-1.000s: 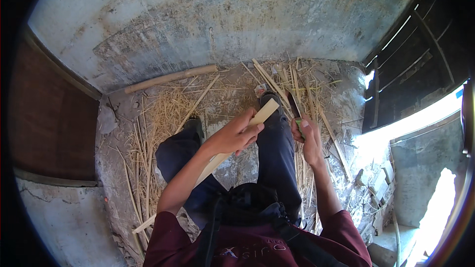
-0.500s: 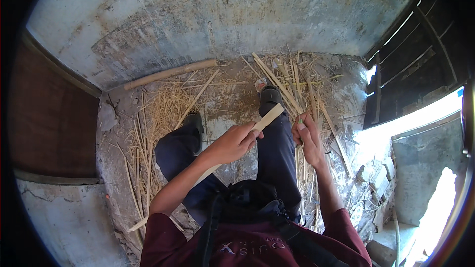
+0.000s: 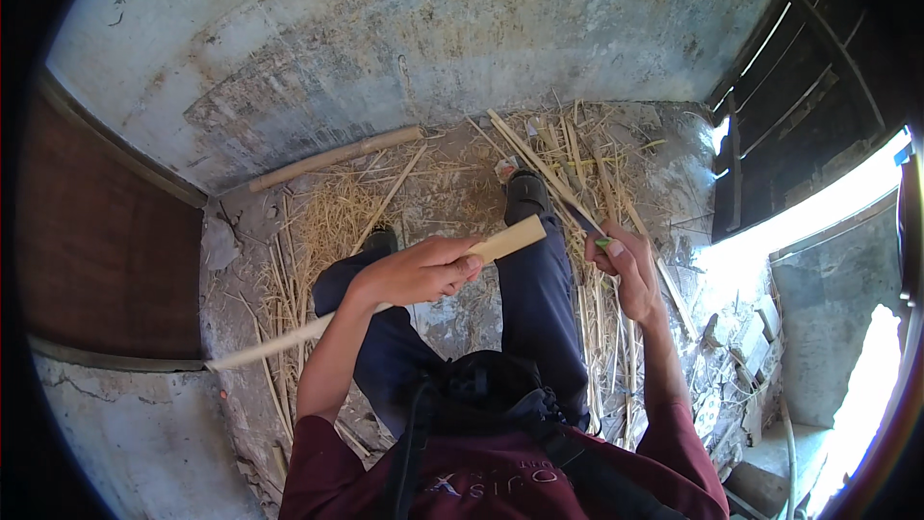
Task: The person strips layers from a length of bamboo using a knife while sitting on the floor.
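Observation:
A pale, flat bamboo strip (image 3: 515, 238) runs slantwise across my lap, its squared end above my right thigh and its long tail reaching out past my left forearm. My left hand (image 3: 414, 273) is closed round the strip near that squared end. To the right, my right hand (image 3: 630, 272) grips a knife (image 3: 580, 218) by its green handle, with the thin blade pointing up and to the left. Blade and strip are apart, with a gap above my right leg. Part of the handle is hidden in my fingers.
Dry shavings (image 3: 332, 210) and several loose strips (image 3: 527, 156) litter the floor around my feet. A round pole (image 3: 337, 157) lies along the foot of the stained wall (image 3: 462, 29). A brown panel (image 3: 111, 241) stands at left, and broken blocks (image 3: 751, 351) are piled at right.
My left hand has moved slightly left and turned the strip flatter, so its tail swings up at left. My right hand has shifted right, and the knife blade now shows plainly.

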Action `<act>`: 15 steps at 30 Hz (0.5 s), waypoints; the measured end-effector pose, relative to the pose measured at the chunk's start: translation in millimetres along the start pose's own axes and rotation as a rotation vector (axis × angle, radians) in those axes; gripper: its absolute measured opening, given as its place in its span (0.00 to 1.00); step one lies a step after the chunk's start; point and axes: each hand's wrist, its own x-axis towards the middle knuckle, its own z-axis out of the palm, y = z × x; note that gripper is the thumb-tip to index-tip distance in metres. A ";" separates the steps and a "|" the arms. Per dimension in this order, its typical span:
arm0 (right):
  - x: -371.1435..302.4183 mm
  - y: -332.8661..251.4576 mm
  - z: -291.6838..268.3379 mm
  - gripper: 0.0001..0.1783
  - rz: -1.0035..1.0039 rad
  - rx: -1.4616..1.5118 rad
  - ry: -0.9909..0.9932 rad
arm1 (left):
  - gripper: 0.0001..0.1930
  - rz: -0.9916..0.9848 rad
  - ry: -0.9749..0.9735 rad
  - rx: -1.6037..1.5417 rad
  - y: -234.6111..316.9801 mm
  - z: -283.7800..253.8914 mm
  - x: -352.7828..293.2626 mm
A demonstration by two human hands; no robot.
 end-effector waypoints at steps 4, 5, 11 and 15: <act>2.0 4.2 -10.0 0.23 0.009 -0.180 -0.187 | 0.22 -0.002 -0.116 0.224 -20.6 -12.5 25.6; 1.8 10.7 -8.3 0.22 0.019 -0.210 -0.207 | 0.23 -0.048 -0.152 0.197 -25.0 -14.5 31.3; 6.5 50.8 -8.2 0.18 0.023 -0.299 -0.237 | 0.25 -0.071 -0.219 0.268 -57.9 -7.8 62.7; 8.5 70.2 1.0 0.17 -0.115 -0.393 -0.257 | 0.26 0.017 -0.204 0.314 -81.7 -4.4 76.9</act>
